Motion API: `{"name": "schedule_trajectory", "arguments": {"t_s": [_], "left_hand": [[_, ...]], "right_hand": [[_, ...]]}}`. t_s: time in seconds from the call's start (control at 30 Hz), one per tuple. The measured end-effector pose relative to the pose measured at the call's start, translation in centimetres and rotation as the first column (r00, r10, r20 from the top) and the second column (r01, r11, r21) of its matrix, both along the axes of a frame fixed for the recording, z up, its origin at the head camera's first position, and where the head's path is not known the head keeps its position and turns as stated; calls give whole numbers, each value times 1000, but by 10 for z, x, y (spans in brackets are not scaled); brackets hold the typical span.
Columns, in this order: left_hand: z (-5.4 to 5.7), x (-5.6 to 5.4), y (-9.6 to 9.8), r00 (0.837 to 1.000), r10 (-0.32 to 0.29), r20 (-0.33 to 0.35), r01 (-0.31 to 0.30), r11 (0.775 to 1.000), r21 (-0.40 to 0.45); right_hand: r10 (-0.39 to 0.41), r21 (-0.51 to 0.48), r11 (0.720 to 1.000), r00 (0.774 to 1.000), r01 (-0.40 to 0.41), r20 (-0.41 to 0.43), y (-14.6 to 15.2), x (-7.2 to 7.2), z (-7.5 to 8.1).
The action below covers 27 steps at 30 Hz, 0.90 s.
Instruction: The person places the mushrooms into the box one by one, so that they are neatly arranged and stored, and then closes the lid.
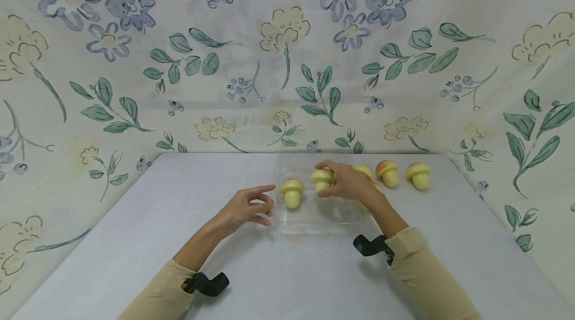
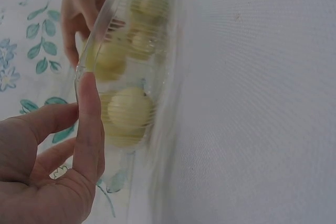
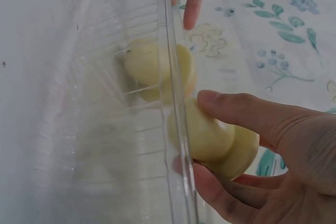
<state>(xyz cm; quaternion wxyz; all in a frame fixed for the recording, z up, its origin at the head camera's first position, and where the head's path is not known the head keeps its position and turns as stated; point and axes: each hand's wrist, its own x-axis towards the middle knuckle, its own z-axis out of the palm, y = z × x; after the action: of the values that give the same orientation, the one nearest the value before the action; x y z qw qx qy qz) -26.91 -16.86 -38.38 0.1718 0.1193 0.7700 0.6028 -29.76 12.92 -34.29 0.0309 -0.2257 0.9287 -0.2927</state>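
A toy mushroom (image 1: 322, 181), pale yellow with a rounded cap, is pinched between the thumb and fingers of my right hand (image 1: 347, 181). It is held over the clear plastic container (image 1: 298, 223), stem down; in the right wrist view the held mushroom (image 3: 207, 140) overlaps the container's rim. Another toy mushroom (image 1: 292, 194), its cap tinged red, stands inside at the container's left end. Beside that end is my left hand (image 1: 248, 206), fingers loosely spread. The left wrist view has its fingertips right at the container's rim (image 2: 83, 67).
More toy mushrooms, one of them a yellow mushroom (image 1: 363, 171), are partly hidden behind my right hand. Farther right on the white table (image 1: 215, 175) stand a red-tinged mushroom (image 1: 388, 174) and one more mushroom (image 1: 419, 176). A flowered cloth (image 1: 251, 85) hangs behind the table.
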Motion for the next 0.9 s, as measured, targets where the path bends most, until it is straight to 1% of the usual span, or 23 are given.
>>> {"name": "schedule_trajectory", "arguments": {"t_s": [0.1,0.33,0.57,0.9], "left_hand": [[0,0,0,1000,-3,-2,3,1000,0],[1,1,1,1000,-10,-8,10,1000,-5],[2,1,1,1000,-14,-17,14,1000,-6],[0,1,0,1000,-18,-14,18,1000,-5]], "right_hand": [[6,4,1000,1000,-6,-4,-3,0,-2],[-10,16,1000,999,9,35,-9,0,-5],[8,53,999,1000,-9,22,-15,-1,-7],[-11,107,994,1000,8,24,-20,-4,-13]]}}
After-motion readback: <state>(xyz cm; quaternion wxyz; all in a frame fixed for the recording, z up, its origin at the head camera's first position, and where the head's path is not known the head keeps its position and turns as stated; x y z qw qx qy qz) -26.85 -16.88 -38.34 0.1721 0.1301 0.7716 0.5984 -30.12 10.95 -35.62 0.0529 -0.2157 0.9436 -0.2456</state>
